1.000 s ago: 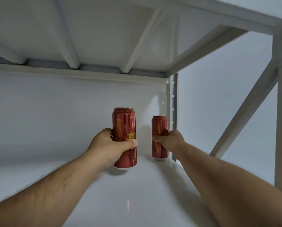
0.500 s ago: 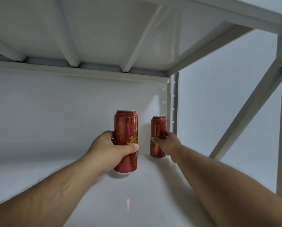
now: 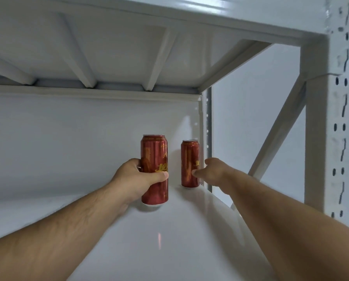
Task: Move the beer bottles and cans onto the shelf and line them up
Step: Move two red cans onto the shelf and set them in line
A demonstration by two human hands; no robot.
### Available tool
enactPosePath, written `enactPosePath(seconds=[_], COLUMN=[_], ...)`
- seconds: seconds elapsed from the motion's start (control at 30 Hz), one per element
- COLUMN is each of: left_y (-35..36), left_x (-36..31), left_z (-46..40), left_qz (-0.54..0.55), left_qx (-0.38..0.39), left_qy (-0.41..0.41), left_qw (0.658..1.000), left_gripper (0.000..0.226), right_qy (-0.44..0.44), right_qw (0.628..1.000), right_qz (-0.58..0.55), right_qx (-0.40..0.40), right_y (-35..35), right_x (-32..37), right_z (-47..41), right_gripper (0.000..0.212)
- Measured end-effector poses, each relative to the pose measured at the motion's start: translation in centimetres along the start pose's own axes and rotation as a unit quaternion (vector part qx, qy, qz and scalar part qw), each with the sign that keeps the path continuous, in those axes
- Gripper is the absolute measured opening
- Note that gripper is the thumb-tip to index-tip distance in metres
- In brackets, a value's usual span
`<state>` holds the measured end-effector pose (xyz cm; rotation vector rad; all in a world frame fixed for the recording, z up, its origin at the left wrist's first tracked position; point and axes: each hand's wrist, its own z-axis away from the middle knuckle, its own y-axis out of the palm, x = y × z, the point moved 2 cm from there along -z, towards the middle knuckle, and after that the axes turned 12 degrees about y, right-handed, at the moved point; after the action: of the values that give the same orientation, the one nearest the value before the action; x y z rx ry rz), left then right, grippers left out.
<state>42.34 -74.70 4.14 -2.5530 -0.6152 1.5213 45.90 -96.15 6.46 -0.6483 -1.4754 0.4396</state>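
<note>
Two red cans stood upright on the shelf [image 3: 189, 230]: the left hand [image 3: 133, 179] gripped the near can [image 3: 154, 157] at mid-body, while the right hand [image 3: 212, 171] touched the far can [image 3: 189, 159] at the back corner with fingers hidden, so its grip was unclear. Both looked smooth, thin-walled and probably full, so a gentle hold around the middle seemed best.

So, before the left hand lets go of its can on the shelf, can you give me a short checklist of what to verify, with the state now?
1. Left hand grips the nearer red can: ok.
2. Nearer can upright: ok.
3. Nearer can's base resting on the shelf board: cannot tell; a shadow lies under it.
4. Farther red can upright in the back corner: ok.
5. Right hand clear of the farther can: not ok; its thumb is at the can's side.
6. Cans apart, not touching: ok.
</note>
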Motion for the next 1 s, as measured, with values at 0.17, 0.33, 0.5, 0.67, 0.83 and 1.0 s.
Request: enactPosePath(seconds=[0.17, 0.33, 0.5, 0.67, 0.83, 1.0], left_y=[2.0, 5.0, 7.5, 9.5, 11.0, 12.2], left_x=[-1.2, -1.3, -1.3, -0.8, -0.8, -0.6], left_z=[-1.2, -2.9, -4.1, -5.0, -5.7, -6.1], left_qz=[-0.008, -0.001, -0.006, -0.004, -0.014, -0.027], left_qx=[0.017, 0.026, 0.033, 0.05, 0.052, 0.06], left_qy=[-0.005, -0.006, -0.01, -0.03, -0.028, -0.033], left_qw=[1.0, 1.0, 0.999, 0.998, 0.998, 0.997], left_gripper=[0.052, 0.046, 0.041, 0.043, 0.047, 0.054], right_qy=[-0.009, -0.025, -0.023, -0.014, -0.007, 0.001], right_qw=[0.999, 0.999, 0.998, 0.99, 0.985, 0.985], right_qz=[-0.037, -0.033, 0.054, 0.137, 0.175, 0.174], right_qx=[0.021, 0.021, -0.009, -0.011, -0.006, -0.008], right_y=[0.2, 0.2, -0.1, -0.5, -0.3, 0.1], right_x=[-1.0, -2.4, -3.4, -3.3, -3.8, -4.0], right_z=[0.9, 1.5, 1.5, 2.0, 1.4, 0.6], right_gripper=[0.055, 0.047, 0.014, 0.012, 0.024, 0.023])
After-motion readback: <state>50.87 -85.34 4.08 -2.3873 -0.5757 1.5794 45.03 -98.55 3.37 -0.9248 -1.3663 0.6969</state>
